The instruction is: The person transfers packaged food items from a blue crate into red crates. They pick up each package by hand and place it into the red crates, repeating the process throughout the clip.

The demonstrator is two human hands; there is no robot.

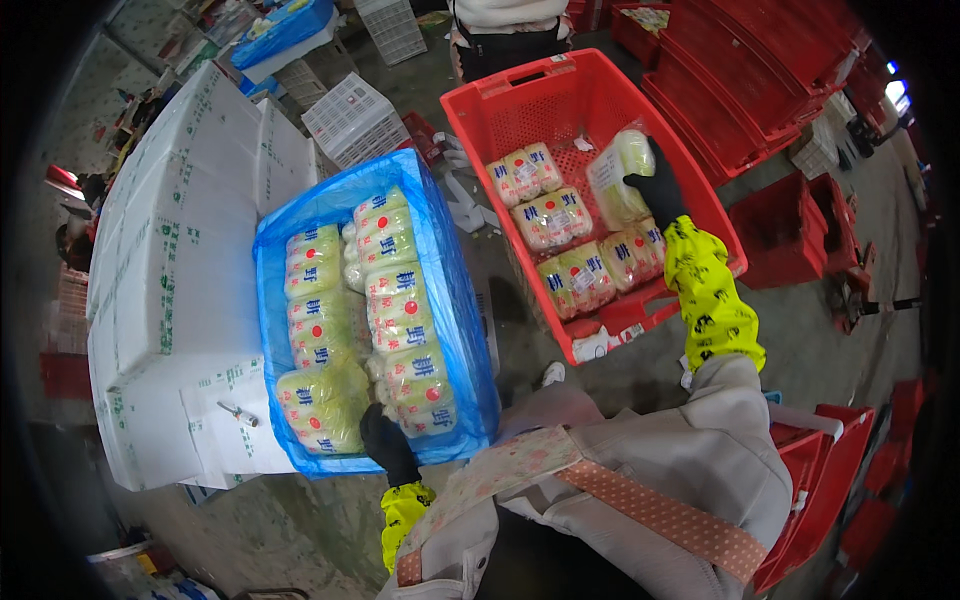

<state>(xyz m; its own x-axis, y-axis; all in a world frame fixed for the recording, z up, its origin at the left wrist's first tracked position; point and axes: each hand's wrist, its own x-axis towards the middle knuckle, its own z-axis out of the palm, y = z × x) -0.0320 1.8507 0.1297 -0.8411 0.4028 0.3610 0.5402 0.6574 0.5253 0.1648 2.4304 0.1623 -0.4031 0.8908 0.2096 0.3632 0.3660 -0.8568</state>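
Note:
My right hand (661, 184), in a black glove, grips a plastic-wrapped pack of napa cabbage (619, 180) by its right side inside a red plastic crate (551, 79). Several similar packs, among them one wrapped cabbage pack (553, 217), lie in that crate's left and near parts. To the left stands a box lined with blue plastic film (457, 300), holding two rows of wrapped cabbage packs (397, 307). My left hand (386, 442), gloved in black too, reaches over its near edge and touches the nearest left pack (319, 409); its fingertips are hidden between the packs.
White foam boxes (180, 225) are stacked at the left, against the blue-lined box. Red crates (742, 67) rise in a stack at the far right. A white slatted crate (356, 120) sits behind. Beyond the red crate stands another person (510, 30), partly in view.

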